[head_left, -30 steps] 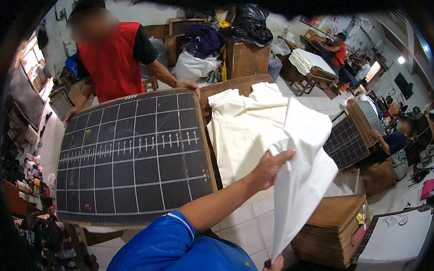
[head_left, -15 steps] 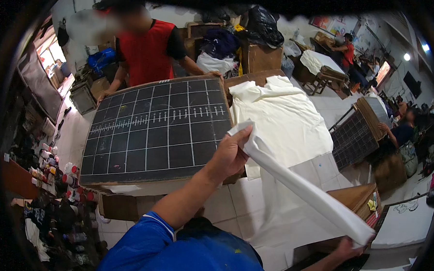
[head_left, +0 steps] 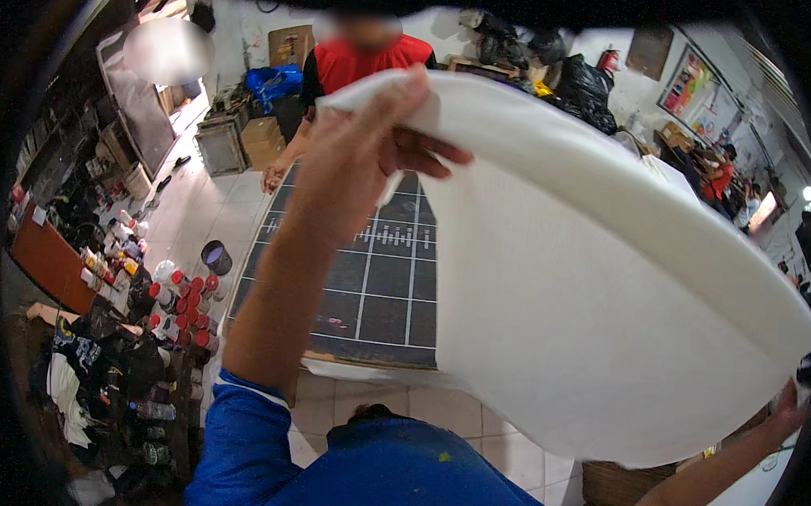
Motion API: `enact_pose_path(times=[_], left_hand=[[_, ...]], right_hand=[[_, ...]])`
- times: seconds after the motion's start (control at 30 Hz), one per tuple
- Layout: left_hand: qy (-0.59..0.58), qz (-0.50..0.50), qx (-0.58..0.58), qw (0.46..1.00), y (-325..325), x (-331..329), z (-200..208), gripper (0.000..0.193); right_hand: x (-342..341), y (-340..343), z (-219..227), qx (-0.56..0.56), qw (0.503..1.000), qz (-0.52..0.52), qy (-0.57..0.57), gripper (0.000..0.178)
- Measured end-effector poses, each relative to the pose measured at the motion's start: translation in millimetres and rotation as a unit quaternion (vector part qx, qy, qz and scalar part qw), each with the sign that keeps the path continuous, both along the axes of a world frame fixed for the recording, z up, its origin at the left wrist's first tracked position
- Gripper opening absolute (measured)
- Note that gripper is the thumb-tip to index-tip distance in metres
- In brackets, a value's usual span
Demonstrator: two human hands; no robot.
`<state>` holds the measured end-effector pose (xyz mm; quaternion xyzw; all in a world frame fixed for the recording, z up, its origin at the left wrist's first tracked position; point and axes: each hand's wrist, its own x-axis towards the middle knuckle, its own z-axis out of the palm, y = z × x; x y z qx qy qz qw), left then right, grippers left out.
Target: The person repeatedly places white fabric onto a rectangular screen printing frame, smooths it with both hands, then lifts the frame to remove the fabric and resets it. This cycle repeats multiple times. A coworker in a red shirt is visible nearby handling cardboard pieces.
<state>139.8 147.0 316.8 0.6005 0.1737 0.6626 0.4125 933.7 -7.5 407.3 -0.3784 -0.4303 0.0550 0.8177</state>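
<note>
A wide piece of white cloth [head_left: 585,288] is held up in front of me, hanging in a broad sheet. My left hand [head_left: 370,143] is closed on its upper left edge, raised high. Far to the right, my right hand [head_left: 788,405] grips the cloth's other end, its fingers partly lost at the dark rim. Below the cloth lies a black board [head_left: 359,287] with a white grid and short white marks; the cloth covers its right part. Across the board stands a person in a red and black shirt [head_left: 414,56], one hand [head_left: 273,177] by its far left corner.
On the left floor stand several red-capped bottles [head_left: 190,307] and a dark bucket [head_left: 216,256]. Cardboard boxes [head_left: 263,140] and a blue bag [head_left: 273,84] sit behind. Black bags [head_left: 583,89] pile up at the back. A brown box [head_left: 617,484] is low at right.
Both hands have risen, lifting the white cloth from a low, slanting strip into a spread sheet. It now hides the white cloth lying beside the board. The co-worker's hand has left the board's right corner.
</note>
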Motion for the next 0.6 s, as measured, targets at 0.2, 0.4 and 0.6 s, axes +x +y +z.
enact_pose_path(times=[0.2, 0.4, 0.6], left_hand=[[0.156, 0.165, 0.006, 0.974, 38, -106, 50, 0.056], [0.212, 0.213, -0.193, 0.934, 118, -175, 44, 0.057], [0.187, 0.24, -0.437, 0.846, 204, -246, -42, 0.047]], right_hand=[[-81, 203, 22, -0.117, 0.983, 0.133, 0.043, 0.058], [-221, 397, -35, -0.254, 0.92, 0.297, 0.025, 0.03], [-353, 504, -121, -0.263, 0.848, 0.456, 0.068, 0.021]])
